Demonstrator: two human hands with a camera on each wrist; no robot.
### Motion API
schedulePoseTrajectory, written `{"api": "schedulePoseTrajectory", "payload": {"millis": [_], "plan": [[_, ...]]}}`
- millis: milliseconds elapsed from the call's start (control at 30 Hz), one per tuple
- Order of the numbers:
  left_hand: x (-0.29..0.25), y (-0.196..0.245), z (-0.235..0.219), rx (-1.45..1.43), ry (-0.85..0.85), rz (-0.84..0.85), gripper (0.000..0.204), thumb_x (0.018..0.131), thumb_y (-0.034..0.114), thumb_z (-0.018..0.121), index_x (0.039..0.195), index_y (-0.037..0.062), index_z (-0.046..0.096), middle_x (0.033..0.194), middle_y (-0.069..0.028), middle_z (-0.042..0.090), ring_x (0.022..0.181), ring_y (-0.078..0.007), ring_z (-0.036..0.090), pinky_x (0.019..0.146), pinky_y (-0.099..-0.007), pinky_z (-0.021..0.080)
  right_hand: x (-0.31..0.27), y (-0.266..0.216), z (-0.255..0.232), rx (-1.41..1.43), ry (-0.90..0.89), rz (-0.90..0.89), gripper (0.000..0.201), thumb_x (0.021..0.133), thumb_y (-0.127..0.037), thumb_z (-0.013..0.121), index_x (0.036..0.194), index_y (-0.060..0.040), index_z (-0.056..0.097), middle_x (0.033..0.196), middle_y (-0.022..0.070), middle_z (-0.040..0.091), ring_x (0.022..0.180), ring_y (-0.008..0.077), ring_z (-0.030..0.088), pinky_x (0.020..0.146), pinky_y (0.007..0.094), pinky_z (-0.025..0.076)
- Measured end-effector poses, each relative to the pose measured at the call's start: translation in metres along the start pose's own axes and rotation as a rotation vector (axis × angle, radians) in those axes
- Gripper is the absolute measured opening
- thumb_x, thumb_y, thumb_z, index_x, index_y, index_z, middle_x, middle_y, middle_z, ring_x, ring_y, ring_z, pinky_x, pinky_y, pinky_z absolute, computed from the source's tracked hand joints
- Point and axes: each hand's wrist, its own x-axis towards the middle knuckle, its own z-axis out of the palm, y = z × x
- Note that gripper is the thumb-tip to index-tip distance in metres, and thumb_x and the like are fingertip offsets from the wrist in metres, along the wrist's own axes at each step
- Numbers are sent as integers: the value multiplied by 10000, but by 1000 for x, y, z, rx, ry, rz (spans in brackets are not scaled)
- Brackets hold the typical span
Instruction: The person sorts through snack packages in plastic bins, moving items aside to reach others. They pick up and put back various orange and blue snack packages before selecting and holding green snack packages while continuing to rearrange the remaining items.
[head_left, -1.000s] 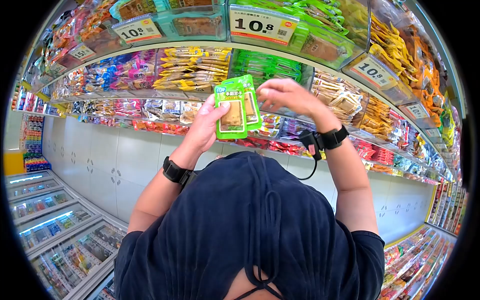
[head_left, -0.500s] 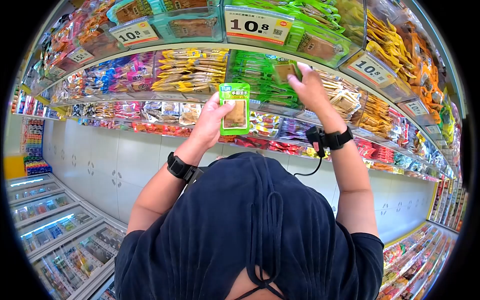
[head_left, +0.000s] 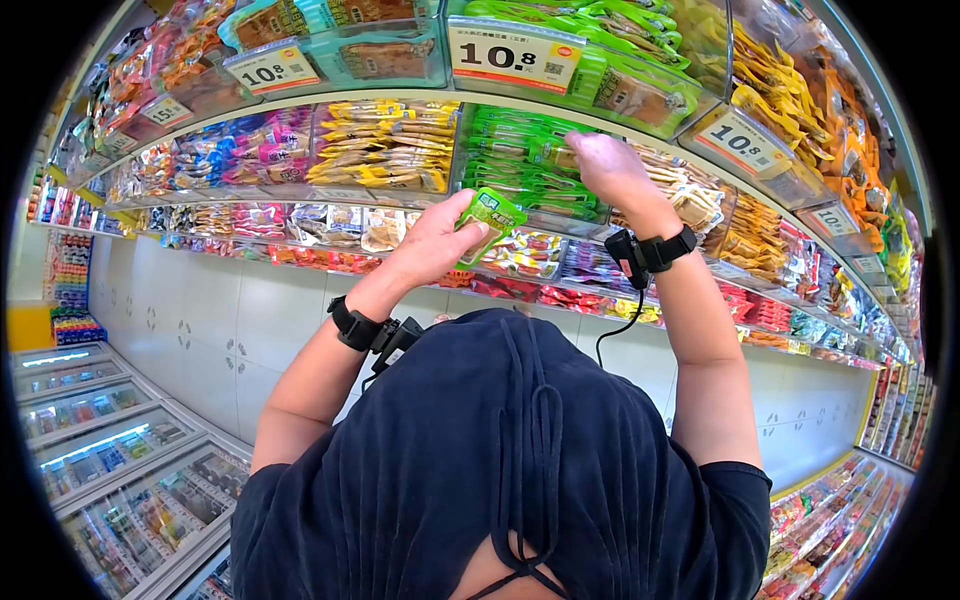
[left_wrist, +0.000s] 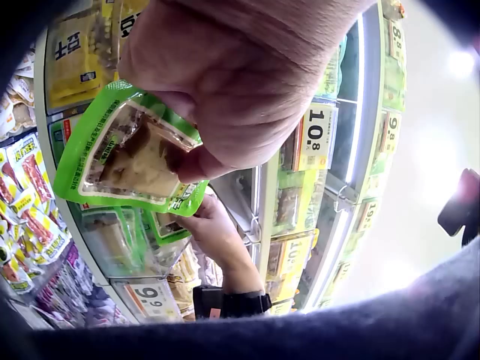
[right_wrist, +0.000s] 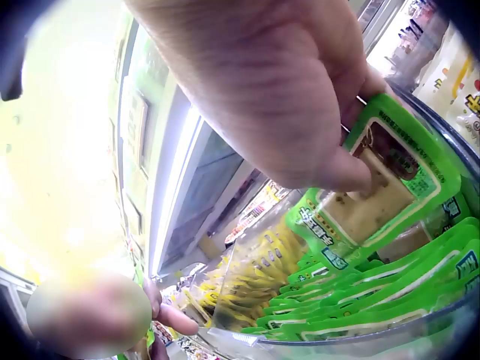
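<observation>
My left hand (head_left: 436, 245) pinches a green packet of dried tofu (head_left: 496, 210), thumb on its front, tilted just in front of the shelf. The left wrist view shows the packet (left_wrist: 139, 165) close up, a brown slab behind its clear window. Over the bin of green packets (head_left: 505, 150), my right hand (head_left: 612, 165) reaches in from the right. In the right wrist view that hand (right_wrist: 285, 97) holds another green tofu packet (right_wrist: 386, 191), thumb on its window, right above the stacked green packets (right_wrist: 375, 292).
Yellow packets (head_left: 380, 140) fill the bin to the left, and pale packets (head_left: 685, 190) lie to the right. Above juts an upper shelf with a price tag (head_left: 515, 55). Lower rows of snacks (head_left: 525, 250) run beneath. Glass-topped freezers (head_left: 130, 450) stand at the left.
One second ago two green packets were together in my left hand. My right hand has taken one to the green bin. The left hand's packet has tilted to the right.
</observation>
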Motion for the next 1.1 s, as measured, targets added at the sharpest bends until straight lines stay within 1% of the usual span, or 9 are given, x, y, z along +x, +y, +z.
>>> {"api": "schedulePoseTrajectory", "payload": {"millis": [67, 167, 333, 433, 467, 667, 767, 1067, 1100], "plan": [[0, 0, 1, 1, -1, -9, 305, 884, 148, 525, 1160, 18, 528, 1008, -133, 637, 900, -206, 597, 814, -339, 466, 1, -1, -1, -34, -35, 9, 146, 843, -37, 471, 959, -20, 558, 869, 228, 641, 874, 405, 623, 712, 512, 487], [-1, -2, -1, 71, -44, -87, 317, 917, 142, 535, 1209, 19, 520, 1078, -68, 612, 969, -132, 553, 869, -298, 451, 3, -1, -1, -47, -49, -25, 176, 839, -30, 463, 963, -24, 588, 896, 219, 651, 882, 398, 631, 714, 507, 496], [-7, 1, 1, 66, -5, -47, 354, 911, 159, 534, 1233, 14, 508, 1083, -82, 611, 976, -154, 558, 877, -311, 452, 16, 5, 16, -91, -80, -62, 228, 835, -23, 475, 1002, -50, 628, 917, 208, 659, 902, 378, 638, 740, 482, 516], [-9, -2, 2, 23, -16, -43, 364, 911, 152, 529, 1245, 10, 502, 1086, -83, 606, 977, -152, 558, 876, -308, 454, 19, 7, 35, -111, -230, -43, 262, 853, -36, 475, 1054, -74, 639, 915, 192, 666, 902, 362, 645, 750, 474, 525], [-9, -3, 2, 7, -22, -45, 366, 912, 148, 527, 1249, 9, 500, 1087, -82, 605, 977, -150, 558, 875, -305, 454, 21, 11, 49, -135, -233, -35, 272, 874, -62, 479, 1087, -98, 645, 919, 179, 673, 890, 354, 651, 755, 469, 529], [-15, 0, 2, -93, -24, -102, 349, 923, 122, 512, 1255, 13, 499, 1090, -56, 599, 973, -115, 554, 870, -277, 462, 18, 5, 30, -108, -160, -75, 207, 884, -90, 496, 966, -78, 685, 907, 193, 670, 877, 369, 646, 735, 460, 529], [-15, -7, 4, -149, -12, -97, 336, 932, 110, 511, 1256, 23, 501, 1095, -44, 597, 977, -111, 553, 869, -278, 465, 19, 10, 42, 7, -176, -28, 191, 861, -59, 509, 917, -66, 692, 888, 202, 667, 863, 375, 645, 722, 462, 525], [-14, -10, 1, -303, 57, -71, 313, 943, 109, 532, 1242, 22, 516, 1103, -26, 615, 970, -95, 570, 885, -274, 470, 18, 2, 41, -40, -361, -12, 255, 807, 10, 510, 1008, -32, 661, 957, 217, 659, 919, 385, 629, 771, 462, 510], [-14, -11, -1, -322, 66, -68, 313, 939, 108, 538, 1239, 18, 518, 1106, -30, 618, 971, -98, 574, 886, -276, 472, 15, 1, 39, 6, -324, -8, 261, 810, 3, 511, 1027, -31, 651, 973, 223, 654, 932, 390, 622, 776, 461, 509]]}}
